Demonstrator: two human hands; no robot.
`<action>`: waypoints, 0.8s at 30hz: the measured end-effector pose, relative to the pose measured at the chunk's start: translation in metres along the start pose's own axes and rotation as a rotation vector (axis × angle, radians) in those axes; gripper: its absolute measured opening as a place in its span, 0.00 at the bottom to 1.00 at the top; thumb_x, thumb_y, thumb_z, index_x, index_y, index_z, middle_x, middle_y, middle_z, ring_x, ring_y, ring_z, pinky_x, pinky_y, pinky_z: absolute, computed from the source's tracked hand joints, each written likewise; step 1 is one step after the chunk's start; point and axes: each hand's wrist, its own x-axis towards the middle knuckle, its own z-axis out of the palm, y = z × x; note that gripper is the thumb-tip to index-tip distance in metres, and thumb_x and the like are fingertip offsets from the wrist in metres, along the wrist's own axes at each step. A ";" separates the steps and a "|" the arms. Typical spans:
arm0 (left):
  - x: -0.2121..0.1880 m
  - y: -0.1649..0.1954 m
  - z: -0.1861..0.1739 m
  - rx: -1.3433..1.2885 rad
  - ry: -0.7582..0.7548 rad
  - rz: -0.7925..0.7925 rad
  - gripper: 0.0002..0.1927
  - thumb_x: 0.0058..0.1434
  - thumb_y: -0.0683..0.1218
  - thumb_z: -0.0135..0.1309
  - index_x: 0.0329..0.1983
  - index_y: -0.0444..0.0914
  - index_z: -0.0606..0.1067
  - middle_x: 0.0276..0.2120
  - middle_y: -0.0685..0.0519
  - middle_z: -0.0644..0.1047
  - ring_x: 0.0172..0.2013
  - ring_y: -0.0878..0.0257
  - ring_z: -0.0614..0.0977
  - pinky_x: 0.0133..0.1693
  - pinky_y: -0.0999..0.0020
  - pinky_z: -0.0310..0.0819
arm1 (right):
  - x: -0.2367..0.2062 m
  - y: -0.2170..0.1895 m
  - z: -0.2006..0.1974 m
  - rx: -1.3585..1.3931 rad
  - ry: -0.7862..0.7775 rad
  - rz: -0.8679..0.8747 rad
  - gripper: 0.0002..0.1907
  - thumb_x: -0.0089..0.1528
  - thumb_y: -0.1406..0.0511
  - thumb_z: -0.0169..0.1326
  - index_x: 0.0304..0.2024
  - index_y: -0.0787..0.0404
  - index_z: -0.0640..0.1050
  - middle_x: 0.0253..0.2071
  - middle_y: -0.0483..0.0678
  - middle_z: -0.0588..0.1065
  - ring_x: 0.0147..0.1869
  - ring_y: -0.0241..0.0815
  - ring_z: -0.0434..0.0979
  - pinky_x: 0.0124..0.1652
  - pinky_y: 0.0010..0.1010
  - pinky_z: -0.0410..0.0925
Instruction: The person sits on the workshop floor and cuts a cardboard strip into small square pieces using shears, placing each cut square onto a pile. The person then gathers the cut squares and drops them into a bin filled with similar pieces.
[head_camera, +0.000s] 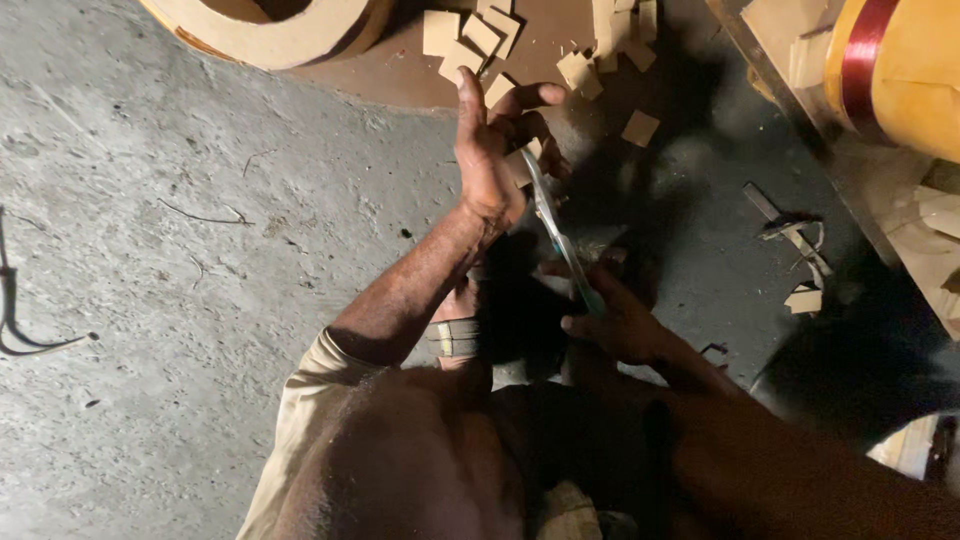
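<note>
You held a small tan card piece (519, 165) pinched in your left hand (490, 160), fingers closed round it, just above the scissors (560, 240) that your right hand (615, 320) gripped shut at the handles. Beyond your left fingertips a scatter of cut squares (480, 35) already lay on the brown board (400, 75), so plenty looked done; offcut strips (795, 235) lay well off to the right of the scissors

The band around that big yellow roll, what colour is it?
Shiny red band, seen in the head view, top right.
</note>
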 end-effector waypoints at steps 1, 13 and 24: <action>0.000 -0.004 0.000 0.013 -0.006 0.007 0.54 0.59 0.83 0.26 0.50 0.32 0.76 0.24 0.50 0.68 0.23 0.55 0.74 0.30 0.58 0.74 | 0.000 -0.001 0.000 0.023 -0.009 -0.064 0.39 0.55 0.67 0.58 0.70 0.54 0.66 0.73 0.48 0.64 0.77 0.49 0.61 0.70 0.46 0.57; 0.006 -0.028 0.007 0.037 0.011 0.005 0.51 0.59 0.82 0.31 0.45 0.31 0.75 0.36 0.48 0.75 0.24 0.59 0.73 0.26 0.56 0.75 | -0.010 0.014 -0.001 0.053 0.079 -0.100 0.41 0.51 0.69 0.61 0.69 0.53 0.70 0.54 0.45 0.70 0.53 0.40 0.67 0.57 0.37 0.66; 0.008 -0.058 0.028 -0.009 -0.003 -0.104 0.50 0.57 0.84 0.35 0.36 0.32 0.74 0.21 0.48 0.70 0.17 0.55 0.74 0.22 0.60 0.70 | -0.026 0.015 -0.015 0.054 0.201 -0.173 0.53 0.44 0.72 0.55 0.72 0.56 0.53 0.51 0.47 0.64 0.54 0.46 0.68 0.53 0.40 0.67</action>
